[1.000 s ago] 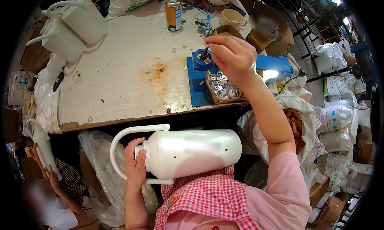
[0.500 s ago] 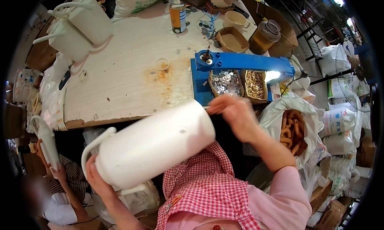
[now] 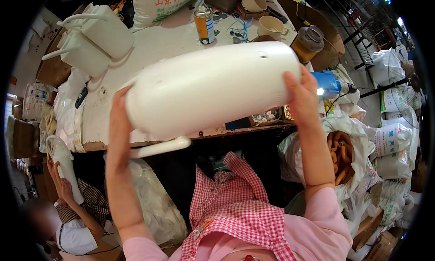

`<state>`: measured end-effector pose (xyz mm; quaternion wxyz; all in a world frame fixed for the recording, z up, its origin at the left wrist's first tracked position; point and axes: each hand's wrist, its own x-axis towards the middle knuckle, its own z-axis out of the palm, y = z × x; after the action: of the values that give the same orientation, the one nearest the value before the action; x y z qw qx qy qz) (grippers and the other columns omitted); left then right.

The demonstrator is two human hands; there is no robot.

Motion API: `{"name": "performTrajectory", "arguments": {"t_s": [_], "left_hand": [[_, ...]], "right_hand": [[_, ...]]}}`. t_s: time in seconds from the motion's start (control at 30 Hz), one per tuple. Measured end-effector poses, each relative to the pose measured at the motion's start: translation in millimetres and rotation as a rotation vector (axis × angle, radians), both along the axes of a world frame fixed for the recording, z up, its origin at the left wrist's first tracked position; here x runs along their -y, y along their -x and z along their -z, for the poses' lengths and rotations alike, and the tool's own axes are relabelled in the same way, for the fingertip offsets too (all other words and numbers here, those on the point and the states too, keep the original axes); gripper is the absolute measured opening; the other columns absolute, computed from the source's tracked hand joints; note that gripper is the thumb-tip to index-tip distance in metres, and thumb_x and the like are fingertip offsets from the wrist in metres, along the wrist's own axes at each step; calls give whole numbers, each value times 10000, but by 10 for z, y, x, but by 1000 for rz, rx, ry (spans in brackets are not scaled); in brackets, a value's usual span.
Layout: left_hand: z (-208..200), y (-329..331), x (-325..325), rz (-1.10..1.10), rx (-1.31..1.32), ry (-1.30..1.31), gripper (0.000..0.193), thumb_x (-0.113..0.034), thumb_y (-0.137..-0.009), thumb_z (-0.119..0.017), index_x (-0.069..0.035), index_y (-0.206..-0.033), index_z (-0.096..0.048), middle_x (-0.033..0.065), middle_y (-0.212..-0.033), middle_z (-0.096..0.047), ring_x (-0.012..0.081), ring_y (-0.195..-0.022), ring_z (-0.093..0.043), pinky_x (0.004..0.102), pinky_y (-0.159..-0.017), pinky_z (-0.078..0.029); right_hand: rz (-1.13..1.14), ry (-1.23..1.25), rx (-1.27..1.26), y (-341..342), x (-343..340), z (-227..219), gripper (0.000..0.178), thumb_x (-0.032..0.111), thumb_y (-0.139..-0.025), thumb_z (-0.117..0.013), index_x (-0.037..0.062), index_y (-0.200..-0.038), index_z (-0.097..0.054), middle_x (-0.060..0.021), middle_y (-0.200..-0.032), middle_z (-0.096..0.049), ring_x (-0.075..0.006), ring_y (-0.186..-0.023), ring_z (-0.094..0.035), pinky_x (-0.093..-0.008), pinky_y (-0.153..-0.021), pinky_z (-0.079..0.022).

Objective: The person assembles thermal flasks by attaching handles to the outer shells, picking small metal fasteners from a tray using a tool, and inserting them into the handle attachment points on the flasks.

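Note:
I hold a white plastic watering can (image 3: 208, 86) on its side in the air, over the front of the table and partly over a blue lever machine (image 3: 327, 79). My left hand (image 3: 121, 113) grips the can's left end, fingers partly hidden behind it. At the other end my right hand (image 3: 300, 93) clasps the base, with the thumb on the near side. A white tube-like part (image 3: 165, 147) sticks out below the can by my left forearm. Most of the machine is hidden behind the can.
More white watering cans (image 3: 106, 32) stand at the table's back left. A spray can (image 3: 204, 25), a cream cup (image 3: 272, 26) and a jar of amber liquid (image 3: 308, 41) stand farther back. Right of me is a bag of brown curved pieces (image 3: 340, 154). A co-worker (image 3: 74, 224) holds another can.
The watering can has gone up and to the right, away from my lap, and now covers much of the machine. My right hand, free before, has taken hold of its base end.

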<state>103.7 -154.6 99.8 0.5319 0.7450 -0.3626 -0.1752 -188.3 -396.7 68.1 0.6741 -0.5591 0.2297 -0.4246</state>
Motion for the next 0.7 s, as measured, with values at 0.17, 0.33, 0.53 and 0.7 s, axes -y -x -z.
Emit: {"name": "performTrajectory", "arguments": {"t_s": [0.17, 0.33, 0.53, 0.7], "left_hand": [[333, 308, 754, 211, -26, 104, 418, -309, -1098, -375, 9, -1296, -561, 121, -1197, -627, 184, -1107, -581, 311, -987, -454], [575, 495, 1025, 229, -112, 117, 401, -292, -1102, -375, 4, -1314, -546, 130, -1199, -629, 192, -1114, -582, 319, -1004, -443], [661, 474, 1090, 206, -110, 100, 402, -287, -1102, -374, 7, -1311, -551, 129, -1196, -633, 190, -1129, -578, 316, -1016, -435], [595, 480, 1107, 228, -116, 99, 398, -277, -1101, -367, 7, -1306, -556, 130, -1194, -637, 191, -1116, -589, 318, -1004, -446]], "right_hand": [[116, -3, -7, 651, 496, 244, 425, 215, -969, -698, -48, -1280, -575, -102, -1169, -696, -148, -1006, -671, -282, -908, -523], [161, 24, -40, 945, 675, 340, 451, 201, -970, -699, -61, -1305, -549, -108, -1180, -691, -155, -1035, -666, -296, -950, -504], [167, 16, -46, 958, 726, 349, 476, 195, -967, -705, -73, -1322, -535, -110, -1196, -683, -155, -1055, -659, -291, -951, -503], [148, 11, -49, 994, 715, 344, 472, 197, -970, -702, -70, -1323, -537, -111, -1205, -678, -157, -1059, -656, -293, -956, -500]]}}
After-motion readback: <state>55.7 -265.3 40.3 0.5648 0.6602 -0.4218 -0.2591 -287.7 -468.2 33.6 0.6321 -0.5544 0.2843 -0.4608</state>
